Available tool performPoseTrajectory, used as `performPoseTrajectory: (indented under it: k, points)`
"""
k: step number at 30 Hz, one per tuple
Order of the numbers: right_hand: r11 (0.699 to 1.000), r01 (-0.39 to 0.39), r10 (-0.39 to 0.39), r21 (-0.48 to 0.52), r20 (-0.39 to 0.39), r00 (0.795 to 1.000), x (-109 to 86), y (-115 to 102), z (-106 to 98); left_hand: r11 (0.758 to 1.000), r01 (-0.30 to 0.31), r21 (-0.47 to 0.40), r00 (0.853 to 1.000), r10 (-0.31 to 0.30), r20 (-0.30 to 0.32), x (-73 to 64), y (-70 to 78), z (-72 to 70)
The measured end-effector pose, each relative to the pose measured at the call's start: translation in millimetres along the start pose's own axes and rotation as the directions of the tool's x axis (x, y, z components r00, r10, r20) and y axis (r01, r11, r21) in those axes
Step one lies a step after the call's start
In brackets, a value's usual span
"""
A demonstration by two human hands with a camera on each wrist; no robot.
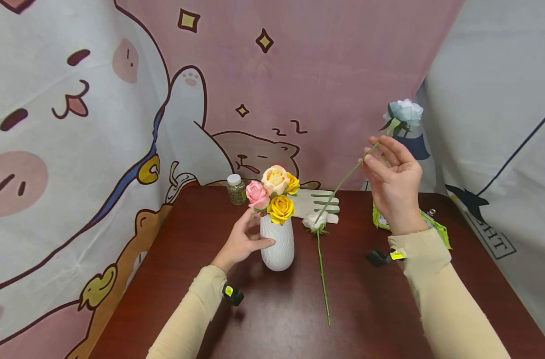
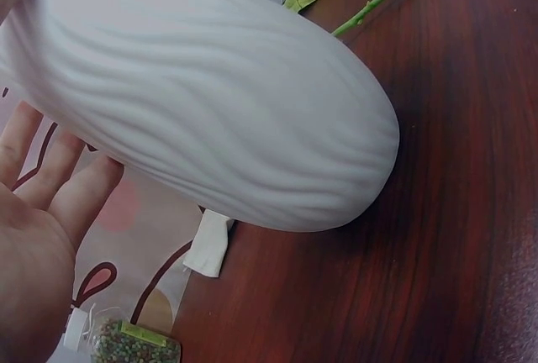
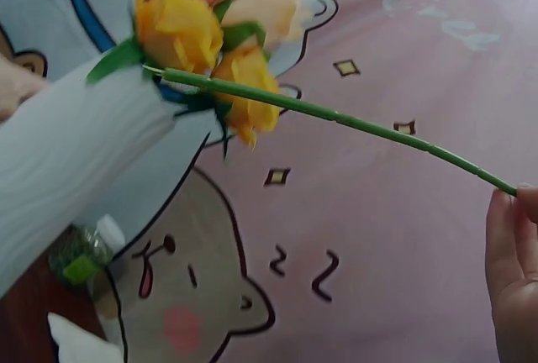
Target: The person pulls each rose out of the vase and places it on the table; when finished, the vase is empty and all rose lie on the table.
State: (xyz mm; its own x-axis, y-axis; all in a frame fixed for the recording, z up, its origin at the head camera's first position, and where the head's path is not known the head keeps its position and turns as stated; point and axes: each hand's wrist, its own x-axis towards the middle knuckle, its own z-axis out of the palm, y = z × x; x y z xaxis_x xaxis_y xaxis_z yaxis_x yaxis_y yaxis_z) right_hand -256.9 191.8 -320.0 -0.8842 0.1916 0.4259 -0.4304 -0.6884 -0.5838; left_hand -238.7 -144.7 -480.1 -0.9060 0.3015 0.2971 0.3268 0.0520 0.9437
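A white vase [image 1: 277, 244] with wavy ridges stands upright on the table, holding a pink rose [image 1: 257, 195], a peach rose [image 1: 274, 179] and two yellow roses [image 1: 281, 209]. My left hand [image 1: 245, 239] grips the vase near its neck, thumb in front and fingers behind. Up at the right, my right hand [image 1: 395, 174] pinches the green stem [image 3: 336, 117] of a pale blue flower [image 1: 407, 112]. That stem slants down to the left, its lower end near the yellow roses in the right wrist view. A white rose [image 1: 315, 221] lies on the table right of the vase.
Behind the vase are a capped jar [image 1: 236, 189] of small green bits and a pale glove [image 1: 308, 202]. A bright green packet [image 1: 442, 234] lies at the back right, partly hidden by my right arm. Printed cloth hangs around the dark wooden table [image 1: 281, 319].
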Motion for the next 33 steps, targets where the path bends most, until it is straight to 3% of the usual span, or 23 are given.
performPoseTrajectory:
  k: [6,11,22,28,33]
  points:
    - [0.985,-0.101,0.106,-0.141,0.027,0.994,-4.7,-1,-23,1.0,0.001,0.007,1.0,-0.001,-0.001,0.0,-0.5,-1.0]
    - [0.955,-0.197,0.214,-0.221,0.055,0.975,-11.5,4,-41,1.0,-0.004,0.002,1.0,0.004,0.002,-0.5,-1.2,-1.6]
    - [0.884,-0.307,0.365,-0.353,0.111,0.925,-29.5,29,-77,1.0,0.007,-0.005,1.0,-0.007,0.001,0.2,-0.1,-0.3]
    - [0.821,-0.358,0.433,-0.445,0.077,0.898,-38.7,43,-99,1.0,0.021,-0.007,1.0,-0.021,-0.001,0.8,-0.4,0.0]
    - [0.753,-0.428,0.508,-0.499,0.03,0.861,-45.9,55,-118,1.0,0.03,-0.002,1.0,-0.03,-0.003,1.5,-0.5,0.1]
